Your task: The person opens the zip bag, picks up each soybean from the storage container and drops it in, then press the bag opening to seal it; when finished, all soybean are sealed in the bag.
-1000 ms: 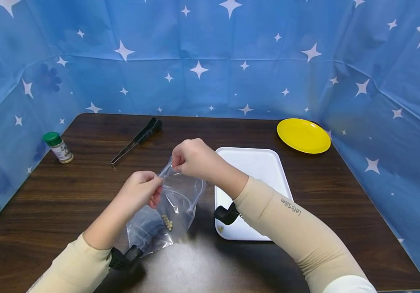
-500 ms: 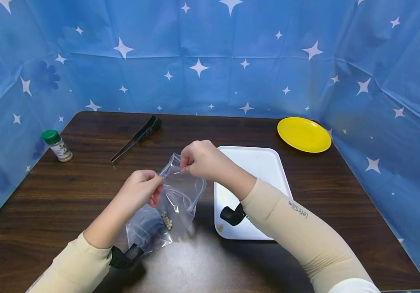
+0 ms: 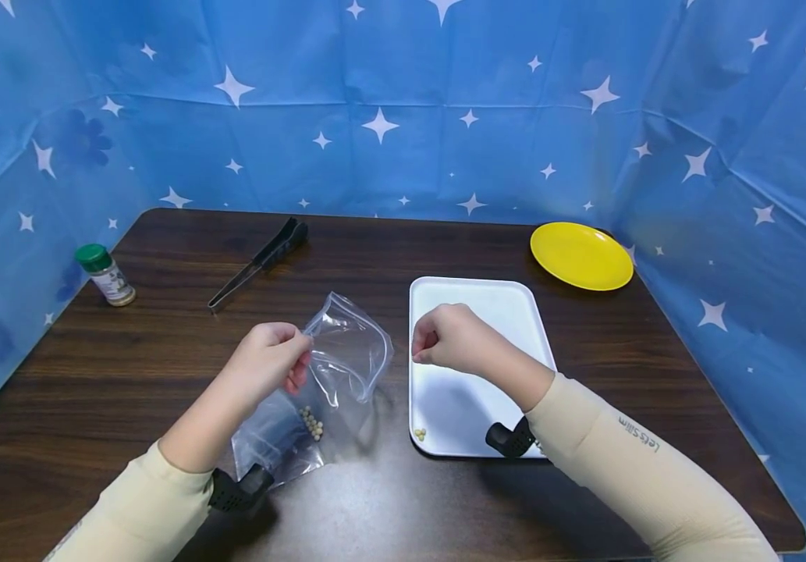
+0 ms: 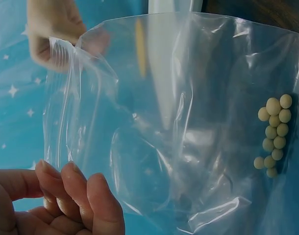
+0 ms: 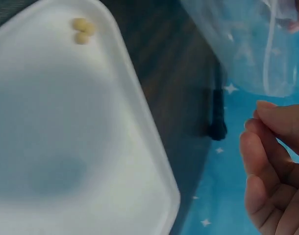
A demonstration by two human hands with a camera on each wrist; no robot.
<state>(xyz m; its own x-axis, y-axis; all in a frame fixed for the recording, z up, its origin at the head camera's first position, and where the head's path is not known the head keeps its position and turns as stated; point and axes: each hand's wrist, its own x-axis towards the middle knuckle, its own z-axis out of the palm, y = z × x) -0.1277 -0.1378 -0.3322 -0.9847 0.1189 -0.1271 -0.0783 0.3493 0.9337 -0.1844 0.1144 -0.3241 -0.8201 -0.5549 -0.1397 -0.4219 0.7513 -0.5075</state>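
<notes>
The left hand (image 3: 276, 355), in the head view, pinches the upper edge of a clear plastic zip bag (image 3: 349, 351) between thumb and bent fingers, and the bag's mouth hangs open to the right of its fingertips. A cluster of small, round, pale beige balls (image 3: 311, 424) lies low inside the bag, below the hand and slightly to its right. The right hand (image 3: 453, 339) is over the left part of a white rectangular tray (image 3: 480, 293), apart from the bag, its fingers curled. A few small yellowish balls (image 3: 420, 434) lie in the tray's near left corner, nearer the person than that hand. Black-handled metal tongs (image 3: 258, 264) lie on the dark brown wooden table (image 3: 94, 390), farther back.

In the left wrist view, the left fingertips are at the bag's zip edge, and the beige balls bunch well apart from them, at the bag's other end.

In the right wrist view, the right thumb and forefinger tips come together, other fingers bent. The tray's three balls sit well apart from them.
</notes>
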